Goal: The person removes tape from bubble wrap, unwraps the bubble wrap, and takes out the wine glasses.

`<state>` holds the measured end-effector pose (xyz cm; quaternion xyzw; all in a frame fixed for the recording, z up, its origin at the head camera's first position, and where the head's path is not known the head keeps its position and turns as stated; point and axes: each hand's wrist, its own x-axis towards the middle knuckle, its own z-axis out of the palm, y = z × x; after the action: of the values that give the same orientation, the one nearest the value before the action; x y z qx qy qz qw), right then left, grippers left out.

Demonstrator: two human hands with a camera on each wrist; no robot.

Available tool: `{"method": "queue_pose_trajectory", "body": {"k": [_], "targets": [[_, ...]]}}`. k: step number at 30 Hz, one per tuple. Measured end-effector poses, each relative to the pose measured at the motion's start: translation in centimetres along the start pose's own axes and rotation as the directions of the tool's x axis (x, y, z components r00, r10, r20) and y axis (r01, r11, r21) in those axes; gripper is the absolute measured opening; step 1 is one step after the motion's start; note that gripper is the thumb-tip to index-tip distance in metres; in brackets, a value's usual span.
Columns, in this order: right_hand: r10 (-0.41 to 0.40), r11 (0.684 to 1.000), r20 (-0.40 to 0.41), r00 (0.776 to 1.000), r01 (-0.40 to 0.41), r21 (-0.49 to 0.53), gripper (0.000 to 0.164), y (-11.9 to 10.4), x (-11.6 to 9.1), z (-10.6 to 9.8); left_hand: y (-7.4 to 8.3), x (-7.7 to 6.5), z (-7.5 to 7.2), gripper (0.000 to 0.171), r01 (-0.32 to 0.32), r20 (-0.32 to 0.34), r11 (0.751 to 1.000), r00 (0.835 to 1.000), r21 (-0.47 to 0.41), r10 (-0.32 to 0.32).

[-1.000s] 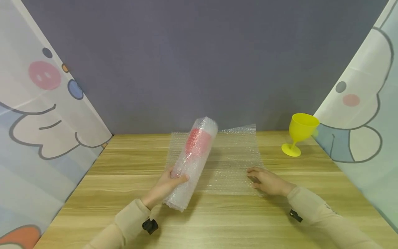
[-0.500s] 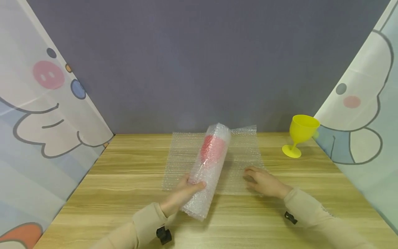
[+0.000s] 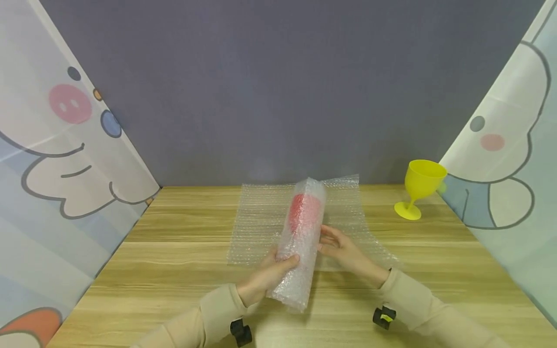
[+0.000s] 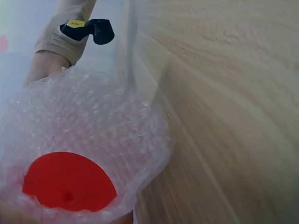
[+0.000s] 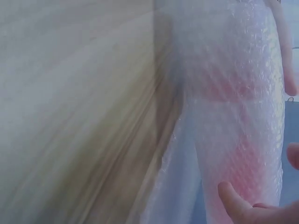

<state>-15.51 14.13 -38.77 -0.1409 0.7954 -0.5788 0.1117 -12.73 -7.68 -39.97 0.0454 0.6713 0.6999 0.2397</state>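
Note:
A roll of bubble wrap [image 3: 292, 285] stands out over the table, leaning toward the back, with a red goblet [image 3: 303, 212] showing through its upper half. My left hand [image 3: 269, 274] grips the lower part, thumb across the front. At the roll's right side, my right hand [image 3: 341, 247] touches the wrap with fingers loosely extended. The left wrist view looks into the roll's end, where a red disc-shaped base [image 4: 70, 182] sits inside the wrap. In the right wrist view, a fingertip [image 5: 229, 191] overlaps the wrapped side. My left hand's other fingers are hidden behind the roll.
A flat sheet of bubble wrap [image 3: 258, 217] lies on the wooden table [image 3: 174, 275] behind and beneath the roll, its right edge lifted near my right forearm. A yellow goblet [image 3: 424, 179] stands at the back right. A grey panel [image 3: 278, 96] rises behind the table.
My left hand has carried the wrapped goblet to the right and turned it more upright in view. My right hand has left the sheet's right edge and moved left to the roll.

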Motion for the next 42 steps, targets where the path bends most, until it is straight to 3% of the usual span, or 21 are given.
{"method": "queue_pose_trajectory", "body": {"k": [6, 11, 19, 28, 42], "targets": [[0.052, 0.995, -0.003, 0.999, -0.052, 0.090, 0.069, 0.3, 0.1, 0.3, 0.0, -0.5, 0.5, 0.076, 0.012, -0.004, 0.998, 1.000, 0.063, -0.012], [0.062, 0.988, 0.028, 0.998, -0.066, 0.141, 0.074, 0.4, 0.0, 0.2, 0.3, -0.6, 1.2, 0.069, -0.025, 0.006, 0.997, 1.000, 0.067, 0.025], [0.144, 0.968, 0.031, 0.989, -0.147, 0.203, 0.073, 0.5, 0.0, 0.1, 0.3, -0.9, 1.7, 0.068, -0.020, 0.017, 0.996, 1.000, 0.085, 0.019], [0.150, 0.958, 0.058, 0.987, -0.160, 0.239, 0.072, 1.2, 0.2, -0.2, 0.1, -0.7, 1.9, 0.072, -0.018, -0.015, 0.993, 1.000, 0.115, 0.019], [0.167, 0.958, 0.086, 0.982, -0.182, 0.223, 0.073, 1.9, 0.8, -0.6, 0.1, 0.1, 1.0, 0.069, -0.034, 0.010, 0.995, 0.999, 0.098, 0.033]]}}
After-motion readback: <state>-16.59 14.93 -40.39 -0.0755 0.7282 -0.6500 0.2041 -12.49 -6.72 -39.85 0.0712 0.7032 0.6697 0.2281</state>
